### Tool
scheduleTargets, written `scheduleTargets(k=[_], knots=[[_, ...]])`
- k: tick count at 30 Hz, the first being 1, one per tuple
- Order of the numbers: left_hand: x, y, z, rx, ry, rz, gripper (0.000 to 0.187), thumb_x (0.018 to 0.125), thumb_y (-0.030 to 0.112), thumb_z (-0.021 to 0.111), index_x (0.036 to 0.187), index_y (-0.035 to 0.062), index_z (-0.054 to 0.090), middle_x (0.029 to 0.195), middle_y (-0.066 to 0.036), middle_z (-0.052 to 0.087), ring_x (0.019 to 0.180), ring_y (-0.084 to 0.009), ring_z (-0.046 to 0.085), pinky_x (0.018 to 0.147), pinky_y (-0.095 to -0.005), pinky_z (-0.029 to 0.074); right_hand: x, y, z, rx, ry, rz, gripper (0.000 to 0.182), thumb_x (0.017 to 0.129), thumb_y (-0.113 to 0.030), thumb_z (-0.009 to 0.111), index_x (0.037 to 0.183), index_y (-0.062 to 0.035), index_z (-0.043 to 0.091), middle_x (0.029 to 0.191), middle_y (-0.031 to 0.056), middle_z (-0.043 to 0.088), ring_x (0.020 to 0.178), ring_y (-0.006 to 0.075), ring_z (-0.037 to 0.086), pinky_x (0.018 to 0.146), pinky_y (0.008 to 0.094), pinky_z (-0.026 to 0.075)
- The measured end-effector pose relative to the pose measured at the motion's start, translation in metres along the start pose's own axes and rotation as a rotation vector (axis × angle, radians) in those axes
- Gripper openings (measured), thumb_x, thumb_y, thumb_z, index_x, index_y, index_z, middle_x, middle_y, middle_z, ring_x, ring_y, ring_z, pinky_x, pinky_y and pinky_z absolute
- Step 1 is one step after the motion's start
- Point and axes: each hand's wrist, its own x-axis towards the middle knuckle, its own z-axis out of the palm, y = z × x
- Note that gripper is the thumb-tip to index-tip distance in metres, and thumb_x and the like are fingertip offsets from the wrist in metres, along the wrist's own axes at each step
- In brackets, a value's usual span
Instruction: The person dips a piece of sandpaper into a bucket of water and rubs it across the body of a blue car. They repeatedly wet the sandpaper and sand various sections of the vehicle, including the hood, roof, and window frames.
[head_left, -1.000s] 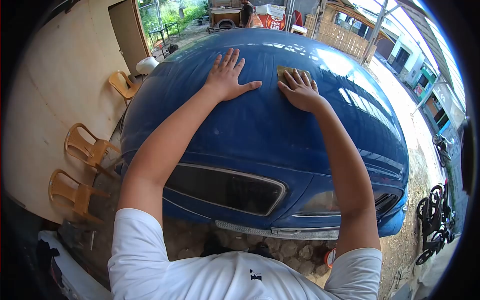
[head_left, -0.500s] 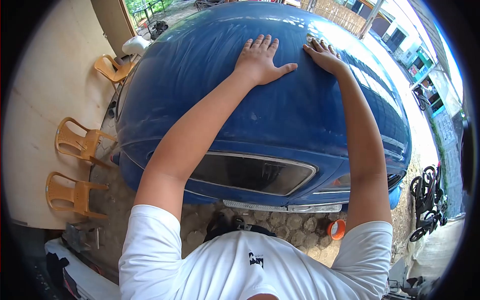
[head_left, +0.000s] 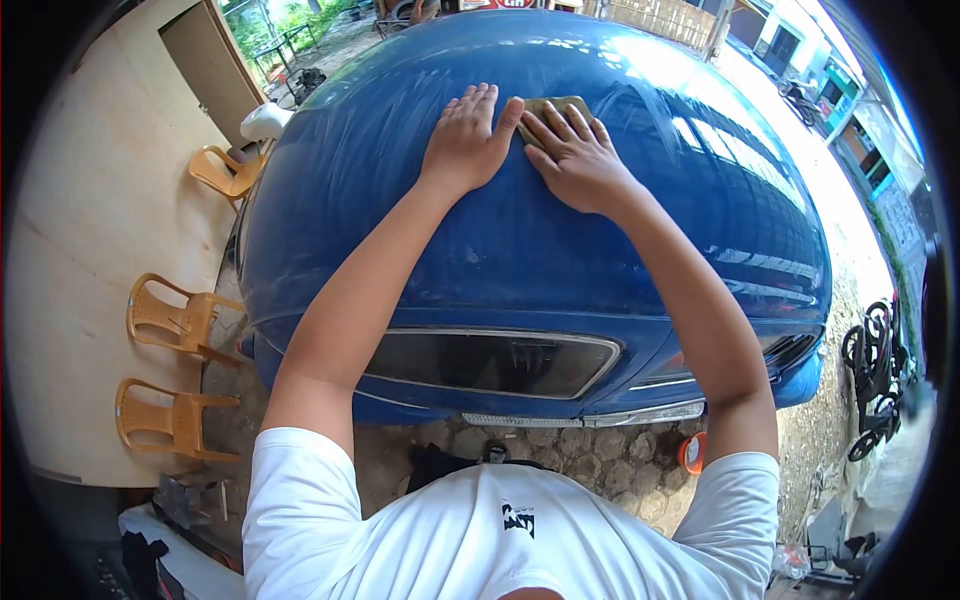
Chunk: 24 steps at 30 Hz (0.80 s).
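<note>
A blue vehicle roof [head_left: 520, 245] fills the middle of the view, with pale streaks across its upper part. My right hand [head_left: 582, 168] presses a flat olive-tan cloth [head_left: 552, 103] against the paint, fingers spread over it; part of the cloth is hidden beneath them. Just to the left, my left hand [head_left: 462, 142] rests on the roof with its fingers stretched out and holds nothing. Its thumb comes up close to the cloth's left edge. Below both forearms is the vehicle's dark side window [head_left: 490, 362].
Several tan plastic chairs [head_left: 165, 418] line the pale wall [head_left: 90, 260] on the left. On the stone-paved ground [head_left: 570, 455] stands an orange bucket [head_left: 692, 453], partly behind my right arm. A black wheeled frame [head_left: 872, 375] is at the right.
My right hand has slid left across the roof with the cloth, which now shows more. My left hand has shifted left and slightly down, its thumb now pointing up. The hands are closer together.
</note>
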Motion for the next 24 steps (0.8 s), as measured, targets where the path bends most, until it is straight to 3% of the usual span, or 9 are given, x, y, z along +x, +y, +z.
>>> scheduleTargets(k=[6, 9, 10, 14, 18, 24], knots=[[-0.001, 0.002, -0.006, 0.022, -0.025, -0.059, 0.089, 0.108, 0.068, 0.016, 0.15, -0.0026, 0.051, 0.16, -0.024, 0.045, 0.155, -0.0353, 0.033, 0.129, -0.0455, 0.02, 0.058, -0.001, -0.001, 0.033, -0.084, 0.199, 0.063, 0.11, -0.053, 0.024, 0.167, -0.0256, 0.03, 0.175, 0.0073, 0.021, 0.162, 0.0334, 0.015, 0.13, 0.0541, 0.01], [-0.001, -0.009, -0.009, 0.016, -0.06, -0.002, 0.088, 0.108, 0.067, 0.017, 0.15, -0.0016, 0.051, 0.159, -0.023, 0.047, 0.154, -0.0347, 0.035, 0.128, -0.0453, 0.022, 0.088, -0.022, -0.005, 0.002, -0.103, 0.318, 0.064, 0.11, -0.053, 0.024, 0.167, -0.026, 0.029, 0.175, 0.0068, 0.02, 0.162, 0.0327, 0.015, 0.13, 0.0536, 0.009], [-0.005, -0.018, -0.013, -0.038, -0.061, 0.052, 0.082, 0.109, 0.064, 0.022, 0.149, -0.0002, 0.054, 0.158, -0.022, 0.048, 0.153, -0.0341, 0.038, 0.127, -0.0452, 0.025, 0.091, -0.03, -0.005, -0.009, -0.11, 0.35, 0.064, 0.109, -0.053, 0.023, 0.167, -0.0261, 0.029, 0.175, 0.0067, 0.02, 0.162, 0.0326, 0.015, 0.13, 0.0535, 0.009], [-0.029, -0.068, -0.049, -0.022, -0.08, 0.258, 0.071, 0.11, 0.059, 0.034, 0.146, 0.002, 0.057, 0.158, -0.021, 0.049, 0.152, -0.0344, 0.039, 0.125, -0.0466, 0.028, 0.033, -0.082, 0.008, -0.04, 0.022, 0.217, 0.063, 0.11, -0.053, 0.028, 0.166, -0.0254, 0.032, 0.173, 0.0086, 0.026, 0.161, 0.0342, 0.017, 0.13, 0.0539, 0.011], [-0.044, -0.107, -0.06, 0.053, 0.001, 0.201, 0.075, 0.109, 0.063, 0.033, 0.148, 0.0028, 0.056, 0.157, -0.022, 0.049, 0.154, -0.0357, 0.036, 0.126, -0.05, 0.025, -0.006, -0.123, 0.014, -0.038, 0.099, 0.239, 0.061, 0.11, -0.052, 0.029, 0.166, -0.0266, 0.032, 0.173, 0.0086, 0.026, 0.161, 0.0334, 0.017, 0.13, 0.0527, 0.01], [-0.05, -0.108, -0.061, -0.092, 0.02, 0.159, 0.079, 0.108, 0.064, 0.031, 0.147, -0.0002, 0.056, 0.156, -0.023, 0.05, 0.153, -0.0366, 0.037, 0.127, -0.0494, 0.025, 0.089, -0.093, 0.005, 0.002, -0.079, 0.487, 0.065, 0.109, -0.058, 0.025, 0.167, -0.0291, 0.029, 0.176, 0.0072, 0.019, 0.162, 0.0325, 0.013, 0.131, 0.0527, 0.007]])
